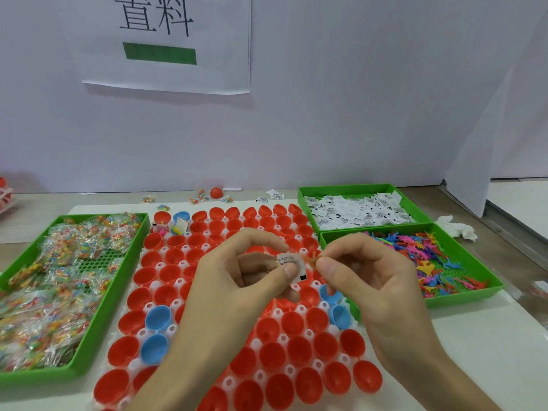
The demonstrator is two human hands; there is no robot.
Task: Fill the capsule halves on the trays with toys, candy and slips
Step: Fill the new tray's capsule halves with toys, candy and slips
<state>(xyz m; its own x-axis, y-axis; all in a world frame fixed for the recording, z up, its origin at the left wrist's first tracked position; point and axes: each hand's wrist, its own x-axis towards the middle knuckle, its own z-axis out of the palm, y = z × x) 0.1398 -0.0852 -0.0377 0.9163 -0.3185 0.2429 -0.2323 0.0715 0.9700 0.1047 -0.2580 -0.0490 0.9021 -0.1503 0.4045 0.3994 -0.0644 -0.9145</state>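
A filling step is judged to be in hand: a printed slip (289, 260) is pinched between thumb and curled fingers of the left hand (237, 280), and a small orange toy (310, 259) is clamped in the fingertips of the right hand (370, 280), both above the red capsule halves (298, 321) on the white tray (283, 338). Next, an empty half must be picked and both pieces released into it. The halves beneath the hands are hidden, and the toy's shape cannot be made out.
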